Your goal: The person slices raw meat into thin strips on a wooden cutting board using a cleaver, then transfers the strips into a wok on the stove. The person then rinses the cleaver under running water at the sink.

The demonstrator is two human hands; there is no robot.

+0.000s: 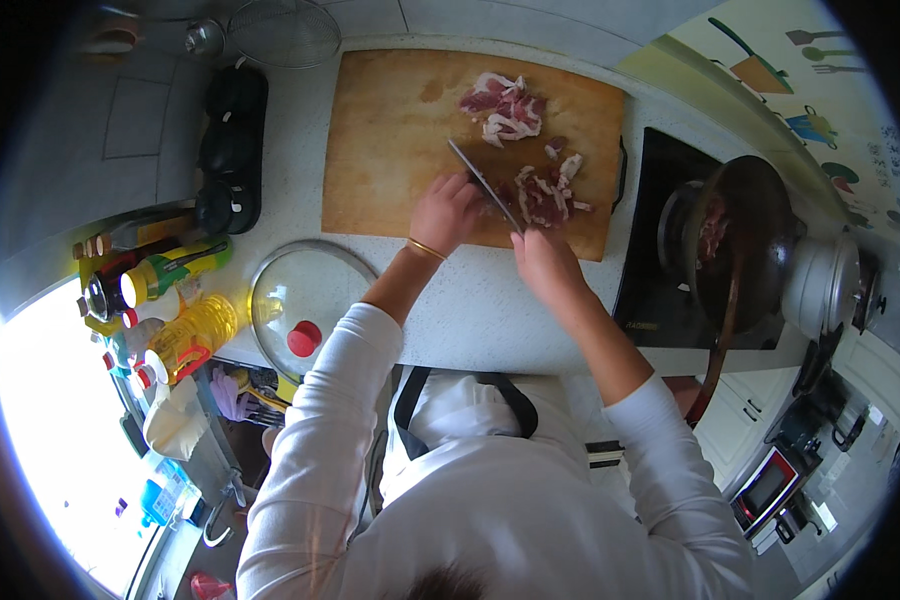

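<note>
A wooden cutting board [390,135] lies on the counter before me. My right hand [547,259] is closed around the handle end of a kitchen knife [486,184], whose blade points up and to the left over the board. Left of the blade, my left hand [446,212] rests near the board's front edge with its fingertips close to the blade; what lies under them is hidden. Cut strips of raw meat [544,196] are to the right of the blade. Larger pieces of raw meat [504,109] lie farther back on the board.
A wok [746,247] holding some meat and a wooden-handled utensil [724,337] stands on the black cooktop [652,225] at right. A glass lid [281,289], an oil bottle [202,330] and a black three-part container [229,150] are at left.
</note>
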